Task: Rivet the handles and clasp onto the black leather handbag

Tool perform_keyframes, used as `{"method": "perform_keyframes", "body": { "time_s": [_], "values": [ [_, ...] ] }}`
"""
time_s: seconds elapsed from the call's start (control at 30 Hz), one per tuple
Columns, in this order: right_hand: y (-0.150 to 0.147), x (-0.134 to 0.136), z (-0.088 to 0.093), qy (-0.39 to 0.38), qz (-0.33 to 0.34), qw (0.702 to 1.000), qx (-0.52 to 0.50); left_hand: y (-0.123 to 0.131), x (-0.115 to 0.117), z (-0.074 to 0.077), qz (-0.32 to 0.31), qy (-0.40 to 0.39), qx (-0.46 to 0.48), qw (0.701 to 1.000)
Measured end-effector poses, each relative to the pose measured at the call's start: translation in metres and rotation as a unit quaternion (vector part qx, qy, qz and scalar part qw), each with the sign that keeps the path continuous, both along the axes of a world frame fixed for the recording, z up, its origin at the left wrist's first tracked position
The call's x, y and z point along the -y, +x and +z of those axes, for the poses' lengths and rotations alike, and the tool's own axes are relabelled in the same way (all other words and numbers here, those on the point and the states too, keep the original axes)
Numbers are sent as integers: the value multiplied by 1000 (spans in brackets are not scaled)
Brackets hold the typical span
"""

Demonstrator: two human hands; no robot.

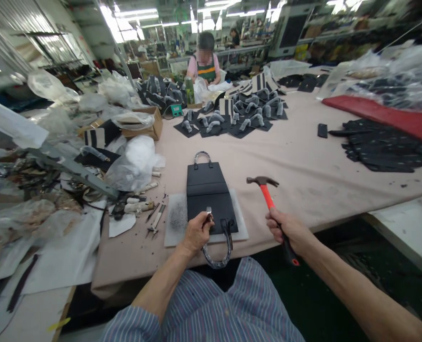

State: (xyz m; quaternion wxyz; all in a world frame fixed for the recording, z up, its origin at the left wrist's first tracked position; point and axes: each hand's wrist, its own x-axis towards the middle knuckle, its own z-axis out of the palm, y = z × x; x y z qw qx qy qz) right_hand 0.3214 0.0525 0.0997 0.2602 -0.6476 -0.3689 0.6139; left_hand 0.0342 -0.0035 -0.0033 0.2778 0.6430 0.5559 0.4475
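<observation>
A flat black bag piece (208, 194) with wrapped handles at both ends lies on a pale cutting pad (241, 223) near the table's front edge. My left hand (196, 232) is closed around a small metal punch (208, 212), standing it upright on the near part of the black piece. My right hand (289, 228) grips the red handle of a hammer (267, 190), whose dark head is raised to the right of the bag, above the table.
Small tools (156, 219) and scraps lie left of the pad. Plastic bags (136, 161) and a cardboard box (150, 126) crowd the left side. Black parts (232, 118) are spread farther back, and a stack (385, 145) sits at right. A person (206, 59) works across the table.
</observation>
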Motion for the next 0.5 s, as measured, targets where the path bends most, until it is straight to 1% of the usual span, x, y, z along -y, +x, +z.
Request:
{"method": "perform_keyframes", "body": {
  "time_s": [0.03,0.07,0.1,0.13,0.17,0.2,0.27,0.3,0.33,0.37,0.4,0.43,0.47,0.5],
  "values": [
    [-5,6,11,53,12,998,22,0,0,0,1,0,0,1000],
    [-10,12,22,120,35,990,58,0,0,-1,2,0,1,1000],
    [-13,18,33,196,69,972,107,-1,1,-1,1,0,2,1000],
    [-16,23,43,268,112,943,163,-1,1,-2,1,0,2,1000],
    [-18,28,52,331,160,904,218,-1,1,-3,2,2,1,1000],
    [-19,31,60,378,210,860,270,-1,1,-3,4,3,-5,1000],
    [-20,35,73,428,306,774,352,-2,0,-6,11,6,-20,1000],
    [-20,35,80,441,342,739,378,-2,0,-7,13,6,-24,1000],
    [-20,35,88,458,361,710,394,-2,0,-8,15,6,-25,1000],
    [-21,36,96,481,361,693,399,-2,0,-9,15,5,-22,1000],
    [-23,37,105,506,338,690,393,-2,0,-10,14,5,-18,1000],
    [-24,38,112,531,290,700,380,-1,0,-11,13,5,-15,1000],
    [-26,41,117,550,228,719,360,-1,0,-11,12,6,-15,1000],
    [-28,43,119,557,177,735,344,-1,0,-11,13,7,-16,1000]
  ]
}}
